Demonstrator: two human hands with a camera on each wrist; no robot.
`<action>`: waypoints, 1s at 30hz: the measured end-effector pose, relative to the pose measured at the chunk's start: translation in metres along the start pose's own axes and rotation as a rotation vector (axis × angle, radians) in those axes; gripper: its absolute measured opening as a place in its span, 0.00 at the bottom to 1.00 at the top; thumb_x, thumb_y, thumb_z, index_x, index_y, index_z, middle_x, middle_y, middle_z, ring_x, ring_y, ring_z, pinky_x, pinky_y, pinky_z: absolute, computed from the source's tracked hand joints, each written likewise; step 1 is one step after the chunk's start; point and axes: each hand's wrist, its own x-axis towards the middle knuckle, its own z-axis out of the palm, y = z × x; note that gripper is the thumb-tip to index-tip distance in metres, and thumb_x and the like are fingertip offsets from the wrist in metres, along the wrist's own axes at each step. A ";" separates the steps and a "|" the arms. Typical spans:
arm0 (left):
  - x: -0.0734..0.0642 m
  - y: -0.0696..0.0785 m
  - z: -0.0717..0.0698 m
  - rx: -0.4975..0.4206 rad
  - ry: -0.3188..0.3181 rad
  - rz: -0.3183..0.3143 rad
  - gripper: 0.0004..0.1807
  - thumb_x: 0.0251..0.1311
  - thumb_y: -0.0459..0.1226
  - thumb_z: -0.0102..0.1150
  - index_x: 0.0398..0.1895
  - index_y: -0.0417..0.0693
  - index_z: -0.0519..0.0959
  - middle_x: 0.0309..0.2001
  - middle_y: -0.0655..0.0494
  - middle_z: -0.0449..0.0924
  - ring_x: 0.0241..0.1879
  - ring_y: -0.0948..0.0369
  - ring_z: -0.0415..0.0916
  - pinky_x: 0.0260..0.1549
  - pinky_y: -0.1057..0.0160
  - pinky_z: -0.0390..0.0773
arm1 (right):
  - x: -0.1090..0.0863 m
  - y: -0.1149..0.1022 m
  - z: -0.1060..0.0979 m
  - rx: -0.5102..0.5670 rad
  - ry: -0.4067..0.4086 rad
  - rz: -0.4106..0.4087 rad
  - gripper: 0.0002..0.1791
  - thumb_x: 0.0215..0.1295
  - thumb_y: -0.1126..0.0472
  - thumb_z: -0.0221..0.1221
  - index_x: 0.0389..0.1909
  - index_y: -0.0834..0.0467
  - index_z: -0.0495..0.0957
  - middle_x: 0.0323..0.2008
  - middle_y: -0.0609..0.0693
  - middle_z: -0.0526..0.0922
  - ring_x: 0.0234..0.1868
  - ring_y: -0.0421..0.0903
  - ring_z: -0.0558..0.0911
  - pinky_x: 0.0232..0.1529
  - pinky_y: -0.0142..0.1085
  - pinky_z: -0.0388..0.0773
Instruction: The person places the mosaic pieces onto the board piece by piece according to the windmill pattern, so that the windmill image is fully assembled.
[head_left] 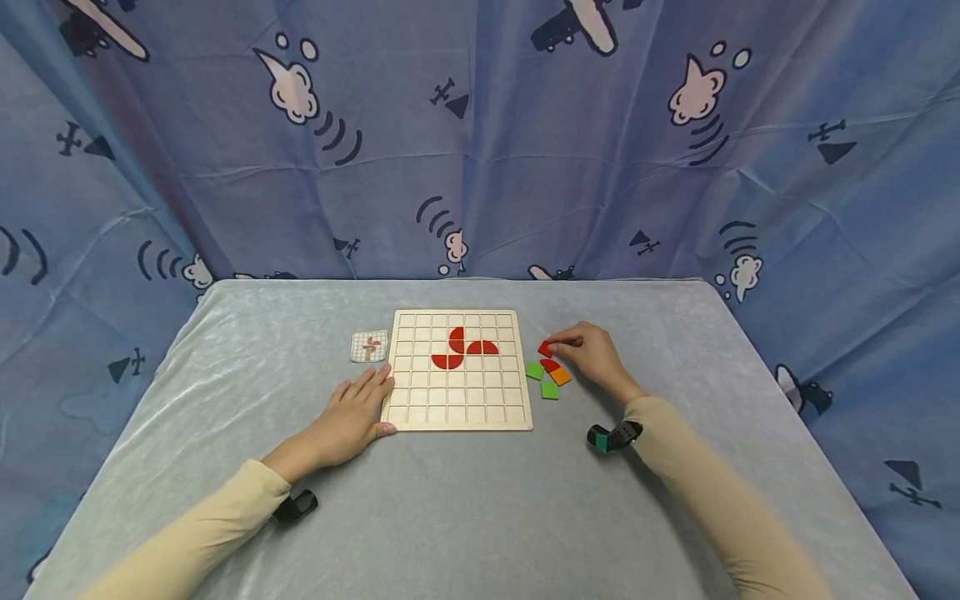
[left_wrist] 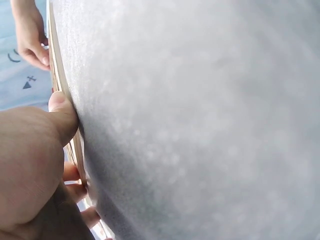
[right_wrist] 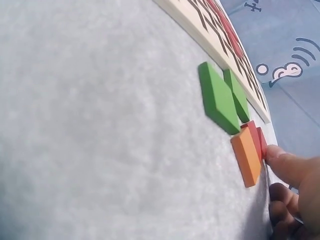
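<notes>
A pale wooden grid board [head_left: 457, 408] lies on the table with several red quarter-round tiles [head_left: 447, 362] set in its squares, paired into half-discs. My left hand [head_left: 347, 423] rests at the board's left edge, its fingers extended and the thumb at the near corner. To the right of the board, my right hand [head_left: 592, 354] pinches a red tile [head_left: 545, 348] between thumb and index finger. Just below it lie another red tile [head_left: 550, 365], an orange tile [head_left: 560, 377] and two green tiles [head_left: 550, 390]. In the right wrist view the pinched red tile is mostly hidden.
A small pattern card [head_left: 369, 346] with a printed grid and coloured figure lies left of the board, close to the left fingertips. The table [head_left: 465, 517] wears a grey cloth, and a blue patterned curtain [head_left: 525, 167] hangs behind and beside it.
</notes>
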 end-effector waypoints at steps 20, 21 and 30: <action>0.000 -0.001 0.001 -0.007 -0.009 -0.002 0.40 0.70 0.49 0.54 0.76 0.37 0.54 0.80 0.41 0.44 0.79 0.40 0.43 0.70 0.31 0.49 | 0.006 0.000 -0.005 -0.022 -0.087 0.018 0.17 0.58 0.52 0.71 0.47 0.53 0.88 0.37 0.54 0.81 0.38 0.48 0.77 0.38 0.36 0.72; 0.000 -0.001 0.001 -0.008 -0.011 -0.002 0.40 0.70 0.49 0.54 0.76 0.37 0.55 0.80 0.41 0.44 0.79 0.40 0.43 0.70 0.31 0.49 | 0.006 0.000 -0.005 -0.024 -0.086 0.014 0.17 0.58 0.52 0.71 0.47 0.53 0.88 0.37 0.54 0.81 0.38 0.48 0.77 0.38 0.35 0.72; 0.000 0.000 -0.001 -0.010 -0.017 -0.004 0.40 0.70 0.49 0.54 0.76 0.37 0.54 0.80 0.41 0.43 0.79 0.39 0.43 0.70 0.31 0.49 | 0.005 0.001 -0.003 -0.021 -0.070 -0.017 0.14 0.59 0.53 0.71 0.46 0.52 0.88 0.35 0.52 0.80 0.35 0.47 0.75 0.36 0.35 0.71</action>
